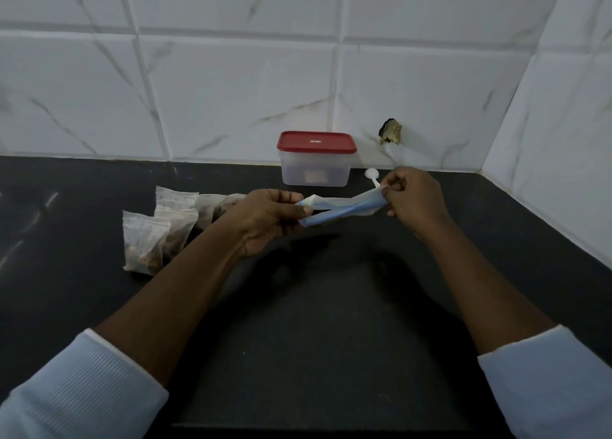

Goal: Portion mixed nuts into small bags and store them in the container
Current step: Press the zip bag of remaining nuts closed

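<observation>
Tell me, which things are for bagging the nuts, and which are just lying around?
For the job: empty bag, pinched by left hand and right hand; filled bags; container with red lid; spoon.
Just there: hole in the wall tile; counter.

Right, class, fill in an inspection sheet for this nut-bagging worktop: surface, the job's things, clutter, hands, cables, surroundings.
Surface: black countertop, dark and matte.
Job's things: container by the wall, red lid on; white spoon just right of it; filled nut bags piled at left; small bag with a blue strip, seemingly empty, held above the counter.
Clutter: nothing seen.
Hands: left hand and right hand each pinch one end of the small bag.
Cables: nothing seen.
Surroundings: white marbled wall tiles; broken hole in one tile.
</observation>
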The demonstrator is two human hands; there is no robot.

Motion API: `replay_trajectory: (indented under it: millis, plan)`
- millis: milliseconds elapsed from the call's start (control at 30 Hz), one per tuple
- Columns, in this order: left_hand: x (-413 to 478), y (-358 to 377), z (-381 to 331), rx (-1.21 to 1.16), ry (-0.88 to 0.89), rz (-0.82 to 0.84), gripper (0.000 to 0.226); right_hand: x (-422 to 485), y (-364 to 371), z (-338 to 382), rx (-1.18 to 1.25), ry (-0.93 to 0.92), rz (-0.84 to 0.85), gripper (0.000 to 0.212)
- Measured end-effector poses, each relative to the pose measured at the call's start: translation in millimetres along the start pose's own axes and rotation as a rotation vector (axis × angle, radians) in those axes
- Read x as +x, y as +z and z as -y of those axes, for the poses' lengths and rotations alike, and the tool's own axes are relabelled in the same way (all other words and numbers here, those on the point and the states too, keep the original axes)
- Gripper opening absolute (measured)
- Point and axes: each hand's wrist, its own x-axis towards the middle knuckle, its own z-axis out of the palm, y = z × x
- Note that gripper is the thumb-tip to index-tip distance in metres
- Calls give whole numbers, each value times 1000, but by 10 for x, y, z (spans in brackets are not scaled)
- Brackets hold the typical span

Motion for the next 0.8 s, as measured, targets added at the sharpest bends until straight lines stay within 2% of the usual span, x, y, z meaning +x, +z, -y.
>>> replay_trajectory:
  millis: [133, 233, 300, 467, 533, 633, 733, 800]
  plan:
    - [-40, 53, 17, 367, 99, -151, 23, 14, -26, 13, 26, -13, -18, 14]
    - [-24, 87, 35, 409, 159, -284, 11, -16, -21, 58, 48, -55, 20, 17]
    - [14, 71, 70, 433, 190, -383, 11, -53, -26, 117, 109, -68, 59, 20]
    - [-9, 2, 81, 525, 308, -600, 9, -86, -54, 153, 260, -49, 332, 19]
    - [-26, -3, 75, 570, 359, -623, 9, -93, -43, 156, 191, -60, 395, 20]
    - [7, 13, 82, 423, 312, -577, 12, -101, -7, 166, 54, -73, 337, 23]
    - [1, 16, 20, 62, 104, -423, 10, -76, -7, 127, 330, 22, 255, 20]
    - [-22, 1, -27, -82, -13, -348, 16, -78, 0, 134, 564, 126, 236, 15]
